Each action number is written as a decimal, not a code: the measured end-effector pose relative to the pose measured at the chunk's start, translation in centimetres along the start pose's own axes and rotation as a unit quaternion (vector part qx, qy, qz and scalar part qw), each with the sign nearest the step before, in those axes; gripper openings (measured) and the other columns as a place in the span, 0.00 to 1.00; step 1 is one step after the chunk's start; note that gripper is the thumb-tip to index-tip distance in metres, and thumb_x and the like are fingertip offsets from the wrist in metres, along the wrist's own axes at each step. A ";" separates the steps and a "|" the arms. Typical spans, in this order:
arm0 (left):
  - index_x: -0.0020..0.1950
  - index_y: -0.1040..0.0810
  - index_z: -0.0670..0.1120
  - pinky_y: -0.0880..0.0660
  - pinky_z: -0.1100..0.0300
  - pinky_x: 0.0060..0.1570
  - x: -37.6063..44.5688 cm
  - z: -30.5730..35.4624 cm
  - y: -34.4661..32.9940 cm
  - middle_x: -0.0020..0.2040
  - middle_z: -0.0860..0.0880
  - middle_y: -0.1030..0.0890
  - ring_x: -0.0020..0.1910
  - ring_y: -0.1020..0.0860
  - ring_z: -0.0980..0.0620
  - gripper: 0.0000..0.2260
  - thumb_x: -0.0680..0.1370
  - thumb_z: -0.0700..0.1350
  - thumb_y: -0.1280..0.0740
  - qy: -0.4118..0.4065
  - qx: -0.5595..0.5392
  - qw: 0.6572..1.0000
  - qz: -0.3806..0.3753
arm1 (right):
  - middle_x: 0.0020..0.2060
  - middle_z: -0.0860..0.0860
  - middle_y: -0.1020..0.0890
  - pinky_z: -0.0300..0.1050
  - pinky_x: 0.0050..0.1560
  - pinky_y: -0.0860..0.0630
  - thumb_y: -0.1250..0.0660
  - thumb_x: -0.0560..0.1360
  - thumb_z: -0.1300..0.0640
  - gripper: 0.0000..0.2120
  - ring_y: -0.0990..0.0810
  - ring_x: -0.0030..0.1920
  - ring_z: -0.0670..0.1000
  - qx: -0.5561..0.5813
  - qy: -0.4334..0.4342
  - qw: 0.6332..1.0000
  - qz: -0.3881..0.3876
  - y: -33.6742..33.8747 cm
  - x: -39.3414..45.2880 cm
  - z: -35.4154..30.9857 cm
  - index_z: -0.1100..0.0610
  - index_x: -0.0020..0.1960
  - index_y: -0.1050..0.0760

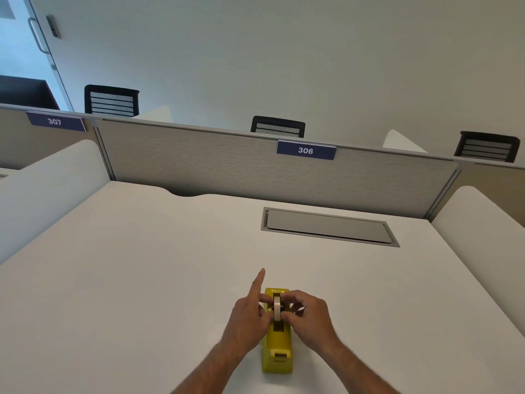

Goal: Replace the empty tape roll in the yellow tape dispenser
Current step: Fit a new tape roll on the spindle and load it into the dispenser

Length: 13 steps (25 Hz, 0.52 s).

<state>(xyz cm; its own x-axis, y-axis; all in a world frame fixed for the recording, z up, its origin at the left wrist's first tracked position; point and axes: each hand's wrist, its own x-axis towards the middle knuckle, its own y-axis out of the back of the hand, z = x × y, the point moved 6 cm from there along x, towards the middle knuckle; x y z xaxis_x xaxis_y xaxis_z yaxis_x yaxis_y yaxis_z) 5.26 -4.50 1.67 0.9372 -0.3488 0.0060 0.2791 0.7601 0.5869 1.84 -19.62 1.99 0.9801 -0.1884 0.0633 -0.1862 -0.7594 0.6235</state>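
Observation:
A yellow tape dispenser (277, 346) stands lengthwise on the white desk (142, 265), its cutter end toward me. A thin pale tape roll (277, 307) sits upright in the dispenser's slot. My left hand (250, 311) pinches the roll's left side with thumb and bent fingers, the index finger pointing away. My right hand (308, 314) grips the roll's right side at the hub. Both hands hide the dispenser's middle walls.
A grey cable hatch (326, 227) is set flush in the desk behind the dispenser. A grey partition (227, 163) labelled 306 closes the far edge, with white side panels left and right. Black chairs stand beyond it.

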 end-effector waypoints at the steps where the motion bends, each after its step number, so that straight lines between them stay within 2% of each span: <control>1: 0.79 0.51 0.58 0.22 0.69 0.47 0.0 0.0 0.0 0.58 0.55 0.17 0.41 0.19 0.57 0.39 0.77 0.39 0.31 0.000 0.002 1.000 -0.002 | 0.42 0.39 0.16 0.28 0.38 0.23 0.23 0.69 0.61 0.15 0.18 0.42 0.43 -0.006 0.003 1.000 -0.001 0.0 0.0 -0.1 0.46 0.52 0.17; 6: 0.78 0.50 0.59 0.19 0.62 0.51 0.2 0.1 -0.1 0.60 0.55 0.18 0.39 0.19 0.58 0.38 0.77 0.40 0.31 -0.006 0.015 1.000 -0.014 | 0.40 0.35 0.18 0.28 0.38 0.22 0.24 0.69 0.58 0.14 0.18 0.42 0.42 -0.025 0.017 1.000 0.001 0.1 0.1 -0.2 0.42 0.49 0.19; 13: 0.78 0.52 0.59 0.19 0.58 0.54 0.4 0.5 -0.2 0.63 0.53 0.19 0.44 0.18 0.53 0.38 0.78 0.43 0.32 0.000 0.053 0.999 -0.014 | 0.41 0.36 0.18 0.27 0.37 0.23 0.24 0.69 0.57 0.16 0.18 0.42 0.41 -0.039 0.021 0.999 0.001 0.0 0.5 -0.1 0.46 0.55 0.18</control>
<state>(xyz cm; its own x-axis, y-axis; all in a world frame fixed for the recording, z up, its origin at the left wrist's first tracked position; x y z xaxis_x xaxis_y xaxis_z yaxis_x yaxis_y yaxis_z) 5.46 -5.02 1.95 0.9295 -0.3688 -0.0104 0.2805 0.6882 0.6691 2.32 -19.66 2.06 0.9820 -0.1627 0.0955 -0.1836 -0.7077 0.6822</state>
